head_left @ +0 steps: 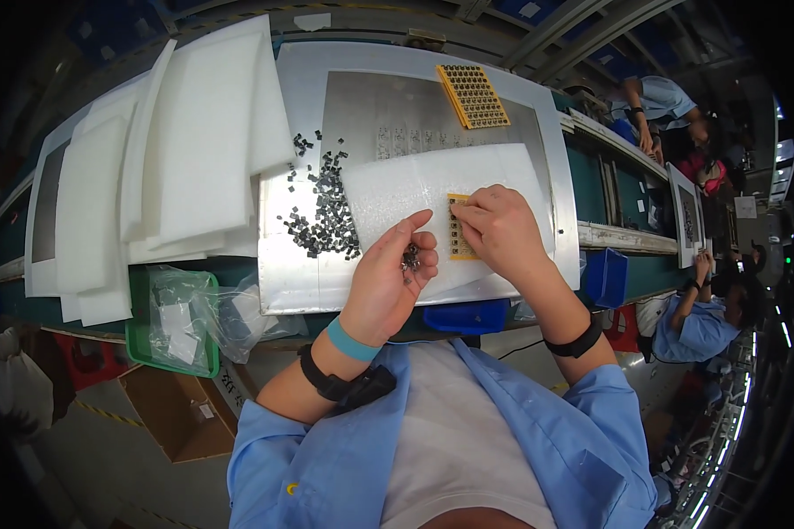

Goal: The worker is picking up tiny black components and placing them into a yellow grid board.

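My left hand [388, 278] is turned palm up with curled fingers, cupping several small dark square components [410, 257]. Just right of it, a yellow panel [460, 250] with a row of dark components lies on a white foam sheet [388, 181]. My right hand [505, 234] rests over this panel and covers its right part. Its thumb and fingertips are pinched together at the panel's upper end; whatever is between them is hidden. A loose pile of the same dark components [328, 198] spreads to the left of the foam sheet.
Under the foam lies a large metal-framed plate [300, 286]. Yellow panels with components [473, 97] are stacked at its far right. White foam sheets [207, 132] lean at left, above a green tray [216, 353]. Blue bins [605, 278] sit at right, where other people [697, 317] work.
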A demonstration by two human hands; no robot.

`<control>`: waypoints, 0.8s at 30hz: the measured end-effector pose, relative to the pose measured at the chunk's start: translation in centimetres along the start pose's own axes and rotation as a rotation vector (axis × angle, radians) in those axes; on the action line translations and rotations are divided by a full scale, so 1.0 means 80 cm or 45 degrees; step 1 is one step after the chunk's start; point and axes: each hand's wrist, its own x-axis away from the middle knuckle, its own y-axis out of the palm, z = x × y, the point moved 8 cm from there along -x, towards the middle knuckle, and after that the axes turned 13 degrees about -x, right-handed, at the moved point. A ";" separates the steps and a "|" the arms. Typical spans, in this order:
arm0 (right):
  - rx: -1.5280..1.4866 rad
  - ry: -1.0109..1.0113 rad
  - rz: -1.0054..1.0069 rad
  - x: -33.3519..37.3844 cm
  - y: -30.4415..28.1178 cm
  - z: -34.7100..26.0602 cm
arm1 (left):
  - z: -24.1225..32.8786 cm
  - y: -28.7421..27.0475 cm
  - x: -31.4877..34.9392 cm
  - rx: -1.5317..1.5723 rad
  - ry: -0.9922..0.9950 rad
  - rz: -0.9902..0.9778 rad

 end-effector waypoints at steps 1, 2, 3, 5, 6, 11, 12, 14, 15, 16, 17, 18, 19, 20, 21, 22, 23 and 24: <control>0.012 0.019 -0.031 -0.001 0.001 -0.001 | 0.000 0.002 0.000 -0.008 0.007 -0.014; 0.023 0.038 -0.062 -0.001 0.001 -0.001 | 0.000 0.005 -0.001 -0.016 0.014 -0.029; 0.023 0.041 -0.057 -0.002 -0.003 -0.001 | -0.001 0.009 -0.002 -0.025 0.021 -0.043; 0.098 0.037 -0.119 -0.004 -0.005 0.001 | -0.004 0.018 -0.004 -0.029 0.002 -0.061; 0.134 0.029 -0.148 -0.005 -0.007 -0.001 | -0.004 0.023 -0.004 -0.030 -0.008 -0.074; -0.072 0.096 0.012 0.012 -0.046 -0.010 | -0.015 0.049 0.006 -0.110 -0.098 -0.107; -0.243 0.111 0.079 0.012 -0.057 -0.019 | -0.016 0.049 0.005 -0.117 -0.094 -0.099; -0.571 0.148 0.221 0.014 -0.081 -0.032 | -0.022 0.059 0.003 -0.140 -0.100 -0.154; -0.573 0.146 0.229 0.013 -0.083 -0.035 | -0.024 0.065 0.003 -0.151 -0.102 -0.180; -0.599 0.153 0.209 0.013 -0.083 -0.037 | -0.025 0.072 0.004 -0.158 -0.103 -0.185; -0.625 0.160 0.189 0.013 -0.083 -0.038 | -0.025 0.078 0.005 -0.202 -0.098 -0.182; -0.651 0.167 0.168 0.015 -0.085 -0.038 | -0.025 0.085 0.006 -0.246 -0.093 -0.180; -0.649 0.167 0.176 0.020 -0.089 -0.037 | -0.025 0.091 0.006 -0.289 -0.088 -0.178; -0.747 0.240 0.156 0.027 -0.087 -0.032 | -0.025 0.097 0.006 -0.295 -0.088 -0.183; -0.849 0.310 0.134 0.034 -0.083 -0.027 | -0.026 0.099 0.005 -0.315 -0.117 -0.165; -0.951 0.380 0.111 0.039 -0.079 -0.022 | -0.027 0.101 0.005 -0.335 -0.145 -0.148; -0.951 0.378 0.116 0.043 -0.081 -0.019 | -0.029 0.103 0.004 -0.355 -0.175 -0.131; -0.923 0.352 0.179 0.047 -0.087 -0.016 | -0.029 0.106 0.003 -0.360 -0.173 -0.133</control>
